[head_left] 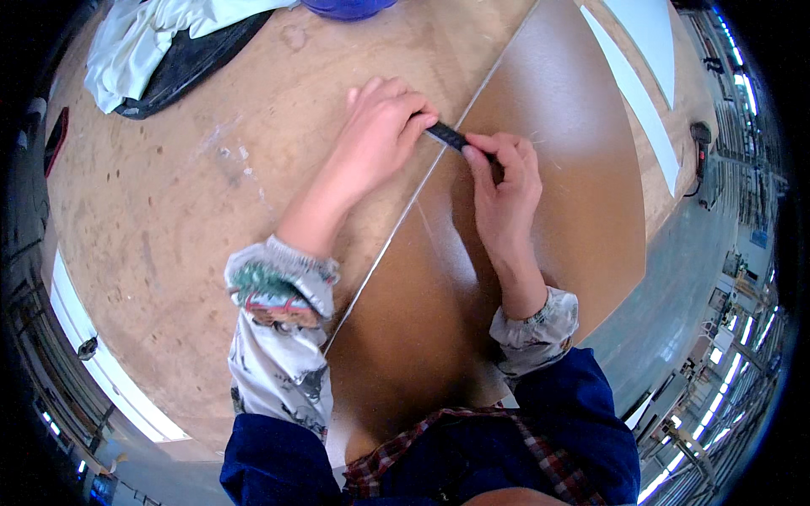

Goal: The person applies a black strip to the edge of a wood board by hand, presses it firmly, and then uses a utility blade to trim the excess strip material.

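Between my two hands is a short black bar-shaped tool (pixel 447 136), lying across the pale straight edge of a glossy brown panel (pixel 557 219). My left hand (pixel 386 118) pinches its left end, over the plywood side. At the other end, my right hand (pixel 506 173) grips it with thumb and fingers, over the brown panel. The fingers cover both ends of the tool, so its exact kind is hidden. Patterned sleeve covers (pixel 283 329) wrap both my forearms.
A plywood tabletop (pixel 169 253) carries the panel. White cloth (pixel 152 51) on a black piece (pixel 198 67) and a blue round object (pixel 348 7) lie at the far side. White strips (pixel 637 110) rest at the right, near a dark red-marked tool (pixel 700 148).
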`<action>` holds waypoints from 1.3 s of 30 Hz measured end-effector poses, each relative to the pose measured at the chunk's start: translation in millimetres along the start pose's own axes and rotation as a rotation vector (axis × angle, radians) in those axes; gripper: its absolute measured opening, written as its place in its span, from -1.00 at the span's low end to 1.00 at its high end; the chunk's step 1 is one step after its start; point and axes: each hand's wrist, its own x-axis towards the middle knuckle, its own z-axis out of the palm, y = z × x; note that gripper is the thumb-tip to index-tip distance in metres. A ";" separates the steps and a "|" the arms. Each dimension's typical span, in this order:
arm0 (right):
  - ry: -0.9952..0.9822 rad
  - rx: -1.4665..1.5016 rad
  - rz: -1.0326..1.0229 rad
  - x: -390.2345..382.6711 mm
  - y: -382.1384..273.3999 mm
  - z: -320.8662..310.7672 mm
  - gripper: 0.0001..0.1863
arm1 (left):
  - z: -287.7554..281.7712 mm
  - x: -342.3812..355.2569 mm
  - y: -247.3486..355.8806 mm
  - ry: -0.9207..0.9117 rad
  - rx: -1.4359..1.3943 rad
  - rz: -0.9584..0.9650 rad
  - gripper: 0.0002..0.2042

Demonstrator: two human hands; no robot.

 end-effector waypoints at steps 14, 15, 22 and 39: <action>-0.030 0.028 0.011 -13.0 -6.9 0.2 -0.85 | -0.1 -16.1 0.1 0.014 0.000 -0.021 -0.90; -0.035 0.042 0.023 -12.8 -7.2 0.2 -0.85 | -0.6 -16.6 0.3 0.005 0.004 -0.024 -0.90; -0.103 0.048 0.023 -20.8 -9.3 -2.4 -0.85 | -5.1 -20.0 -1.0 -0.035 0.004 -0.010 -0.90; -0.047 0.019 0.007 -18.3 -8.2 -0.6 -0.85 | 0.9 -22.3 0.4 0.020 -0.022 -0.019 -0.91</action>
